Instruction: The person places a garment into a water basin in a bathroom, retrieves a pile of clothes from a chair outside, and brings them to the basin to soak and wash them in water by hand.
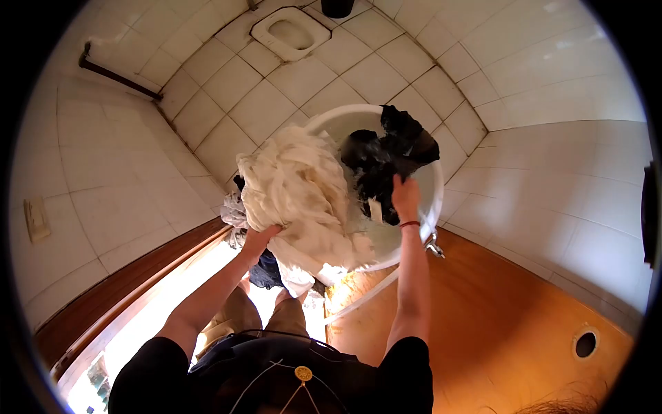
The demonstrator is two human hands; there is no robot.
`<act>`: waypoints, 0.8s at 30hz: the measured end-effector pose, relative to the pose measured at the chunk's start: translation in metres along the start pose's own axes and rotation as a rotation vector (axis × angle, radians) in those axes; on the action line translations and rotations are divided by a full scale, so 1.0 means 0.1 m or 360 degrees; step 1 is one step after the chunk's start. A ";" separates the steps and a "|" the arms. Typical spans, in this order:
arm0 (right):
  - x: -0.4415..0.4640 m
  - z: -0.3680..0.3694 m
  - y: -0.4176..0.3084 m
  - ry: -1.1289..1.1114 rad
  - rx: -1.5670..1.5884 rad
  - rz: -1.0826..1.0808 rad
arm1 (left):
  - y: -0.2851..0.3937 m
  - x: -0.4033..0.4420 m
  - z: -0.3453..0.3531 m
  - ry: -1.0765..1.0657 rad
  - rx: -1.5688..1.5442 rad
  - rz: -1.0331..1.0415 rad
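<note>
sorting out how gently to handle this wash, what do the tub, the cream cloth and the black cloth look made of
Tub: probably plastic, smooth and white with a rounded rim.
Cream cloth: thin fabric, perhaps cotton, mostly matte, falling in soft creases.
Black cloth: fabric, with glints suggesting it is wet; its fibre can't be told.

A pale squat toilet [291, 33] is set into the tiled floor [265, 110]. Just right of the toilet, a dark container [338, 6] is partly cut off at the top edge. Left of the toilet, a dark pipe [121, 78] slants beside the wall; farther left and lower than the toilet, a pale rectangular plate [36, 219] sits on the wall [89, 165]. Well below and right of the toilet, an orange-brown wooden panel [510, 310] has a round hole [586, 343].
</note>
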State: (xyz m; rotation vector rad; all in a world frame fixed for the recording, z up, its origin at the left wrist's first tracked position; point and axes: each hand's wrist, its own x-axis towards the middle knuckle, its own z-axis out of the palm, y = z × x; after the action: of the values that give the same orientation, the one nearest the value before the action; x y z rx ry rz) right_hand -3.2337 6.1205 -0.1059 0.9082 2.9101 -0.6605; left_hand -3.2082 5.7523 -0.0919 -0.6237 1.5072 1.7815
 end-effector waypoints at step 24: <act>0.21 -2.46 -1.06 0.1549 0.1286 -0.0561 | 0.08 -0.09 0.05 0.0005 0.0040 0.0018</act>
State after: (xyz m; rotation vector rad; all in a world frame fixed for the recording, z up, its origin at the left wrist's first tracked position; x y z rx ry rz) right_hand -3.2842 6.1521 0.1558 0.9256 3.7081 -2.0221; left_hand -3.2082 5.7549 -0.0796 -0.6068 1.5361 1.7682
